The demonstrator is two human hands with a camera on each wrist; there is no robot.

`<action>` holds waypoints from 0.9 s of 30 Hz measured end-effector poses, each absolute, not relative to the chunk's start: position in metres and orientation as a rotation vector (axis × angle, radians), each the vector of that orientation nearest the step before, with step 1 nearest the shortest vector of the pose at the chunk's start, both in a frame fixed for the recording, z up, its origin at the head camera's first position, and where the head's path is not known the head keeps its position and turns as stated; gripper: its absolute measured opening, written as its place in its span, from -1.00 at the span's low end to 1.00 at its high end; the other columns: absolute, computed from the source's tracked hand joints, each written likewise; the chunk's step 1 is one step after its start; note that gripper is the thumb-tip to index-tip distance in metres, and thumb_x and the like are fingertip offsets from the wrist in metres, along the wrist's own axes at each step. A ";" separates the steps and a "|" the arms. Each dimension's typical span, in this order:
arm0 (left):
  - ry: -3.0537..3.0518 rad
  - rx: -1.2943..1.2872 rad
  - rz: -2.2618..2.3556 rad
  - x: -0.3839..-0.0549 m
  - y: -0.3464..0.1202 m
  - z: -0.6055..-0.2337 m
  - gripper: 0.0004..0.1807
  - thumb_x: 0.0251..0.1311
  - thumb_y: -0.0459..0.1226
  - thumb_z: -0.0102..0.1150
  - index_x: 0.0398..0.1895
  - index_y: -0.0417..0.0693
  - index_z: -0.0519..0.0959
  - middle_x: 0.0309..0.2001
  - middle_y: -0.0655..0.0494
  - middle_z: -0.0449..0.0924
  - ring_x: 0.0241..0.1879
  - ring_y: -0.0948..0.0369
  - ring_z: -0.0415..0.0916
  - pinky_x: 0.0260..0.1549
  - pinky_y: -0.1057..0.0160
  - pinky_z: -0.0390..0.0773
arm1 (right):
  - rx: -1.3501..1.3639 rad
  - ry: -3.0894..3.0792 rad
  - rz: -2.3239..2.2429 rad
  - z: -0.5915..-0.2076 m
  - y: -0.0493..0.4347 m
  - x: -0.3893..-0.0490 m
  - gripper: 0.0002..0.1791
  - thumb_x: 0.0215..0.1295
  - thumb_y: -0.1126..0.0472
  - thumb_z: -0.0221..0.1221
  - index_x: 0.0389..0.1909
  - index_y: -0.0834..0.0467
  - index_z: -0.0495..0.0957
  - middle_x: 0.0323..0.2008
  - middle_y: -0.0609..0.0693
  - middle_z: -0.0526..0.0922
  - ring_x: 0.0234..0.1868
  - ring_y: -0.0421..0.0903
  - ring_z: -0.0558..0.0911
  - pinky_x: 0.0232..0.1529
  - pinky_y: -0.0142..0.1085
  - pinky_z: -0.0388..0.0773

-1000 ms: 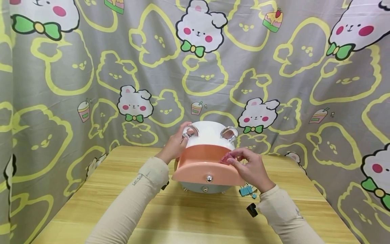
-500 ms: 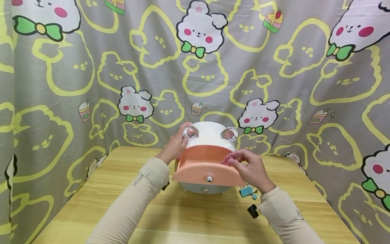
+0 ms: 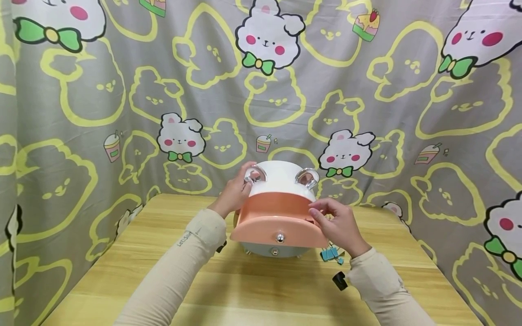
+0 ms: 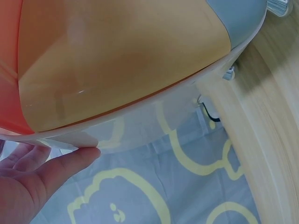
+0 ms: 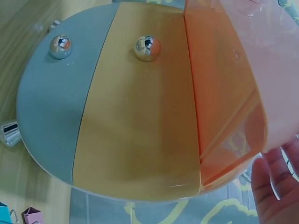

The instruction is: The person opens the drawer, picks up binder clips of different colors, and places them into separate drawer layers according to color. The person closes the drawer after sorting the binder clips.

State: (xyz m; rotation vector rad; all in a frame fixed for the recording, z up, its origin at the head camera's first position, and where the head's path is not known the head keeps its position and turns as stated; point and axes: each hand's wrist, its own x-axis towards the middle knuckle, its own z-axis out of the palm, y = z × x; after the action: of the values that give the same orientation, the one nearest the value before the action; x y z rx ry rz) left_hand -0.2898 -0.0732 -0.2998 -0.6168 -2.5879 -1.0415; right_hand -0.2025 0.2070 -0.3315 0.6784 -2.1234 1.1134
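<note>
A rounded white mini chest of drawers (image 3: 281,174) with silver ears stands mid-table. Its top orange drawer (image 3: 277,231) is pulled out; the tan middle drawer (image 5: 140,107) and grey-blue bottom drawer (image 5: 60,102) are closed. My left hand (image 3: 238,190) holds the chest by its left side at the ear, thumb (image 4: 74,161) along the white casing. My right hand (image 3: 336,224) is at the right end of the open drawer, fingers loosely bent, nothing visible between them. A small dark red bit of a clip (image 3: 310,221) shows just inside the drawer's rim below the fingertips.
Teal binder clips (image 3: 329,254) lie right of the chest, with a pink clip (image 5: 32,215) beside them in the right wrist view. A black clip (image 3: 339,280) lies nearer, by the right sleeve. Another black object (image 3: 221,246) shows beside the left cuff. A patterned curtain (image 3: 220,113) hangs behind the table.
The pink clip that my right fingers pinched over the drawer is out of them, let go into the drawer's right end. My left hand and the chest stay put.
</note>
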 end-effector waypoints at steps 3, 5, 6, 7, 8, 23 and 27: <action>-2.593 -0.614 -1.043 -0.289 -0.073 -0.300 -0.44 0.42 -0.29 -0.18 0.42 0.28 0.04 -0.25 -0.31 0.55 -0.48 -0.07 0.46 -0.37 -0.02 0.48 | 0.679 -2.104 1.091 -0.330 0.207 -0.201 -0.85 0.12 0.45 0.33 -0.31 0.19 0.64 -0.43 -0.08 0.65 -0.49 -0.22 0.53 -0.53 -0.35 0.49; -2.593 -0.615 -1.043 -0.289 -0.073 -0.300 -0.44 0.42 -0.29 -0.18 0.42 0.28 0.04 -0.28 -0.30 0.55 -0.49 -0.06 0.45 -0.40 0.00 0.47 | 0.670 -2.099 1.068 -0.323 0.202 -0.193 -0.86 0.11 0.49 0.31 -0.34 0.24 0.63 -0.44 -0.02 0.65 -0.49 -0.22 0.53 -0.50 -0.40 0.48; -2.593 -0.615 -1.043 -0.289 -0.073 -0.299 -0.44 0.42 -0.29 -0.18 0.42 0.28 0.04 -0.30 -0.29 0.54 -0.51 -0.05 0.44 -0.41 0.01 0.47 | 0.664 -2.099 1.059 -0.319 0.200 -0.188 -0.87 0.10 0.51 0.31 -0.35 0.27 0.63 -0.44 0.01 0.65 -0.49 -0.21 0.53 -0.48 -0.42 0.48; -2.595 -0.615 -1.043 -0.290 -0.073 -0.299 -0.45 0.42 -0.29 -0.18 0.42 0.28 0.04 -0.31 -0.27 0.54 -0.52 -0.05 0.44 -0.42 0.02 0.46 | 0.654 -2.103 1.053 -0.318 0.199 -0.187 -0.87 0.09 0.53 0.30 -0.35 0.29 0.62 -0.44 0.04 0.65 -0.48 -0.19 0.53 -0.48 -0.42 0.48; -2.596 -0.616 -1.042 -0.290 -0.074 -0.299 -0.44 0.42 -0.29 -0.18 0.42 0.28 0.04 -0.34 -0.27 0.53 -0.53 -0.04 0.43 -0.44 0.03 0.46 | 0.643 -2.107 1.049 -0.318 0.200 -0.186 -0.87 0.09 0.54 0.29 -0.35 0.31 0.62 -0.45 0.08 0.64 -0.48 -0.18 0.53 -0.49 -0.42 0.48; -2.597 -0.612 -1.056 -0.290 -0.074 -0.300 -0.45 0.43 -0.28 -0.18 0.42 0.27 0.04 -0.21 -0.31 0.55 -0.46 -0.07 0.46 -0.37 -0.01 0.48 | 0.526 -2.165 1.112 -0.346 0.225 -0.208 -0.94 0.21 0.41 0.28 -0.29 0.30 0.64 -0.37 0.07 0.66 -0.40 -0.21 0.53 -0.38 -0.40 0.49; -2.589 -0.615 -1.061 -0.290 -0.074 -0.300 -0.45 0.43 -0.29 -0.19 0.42 0.27 0.04 -0.18 -0.32 0.55 -0.45 -0.07 0.46 -0.36 -0.02 0.48 | 0.505 -2.172 1.111 -0.351 0.229 -0.210 -0.93 0.24 0.39 0.25 -0.29 0.34 0.62 -0.38 0.03 0.66 -0.39 -0.23 0.54 -0.35 -0.42 0.49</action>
State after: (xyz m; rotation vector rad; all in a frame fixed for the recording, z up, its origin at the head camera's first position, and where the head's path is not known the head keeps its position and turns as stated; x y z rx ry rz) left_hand -0.2904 -0.0740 -0.3002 -0.6147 -2.5889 -1.0614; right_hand -0.2097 0.2294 -0.3510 0.5051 -2.1721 1.1111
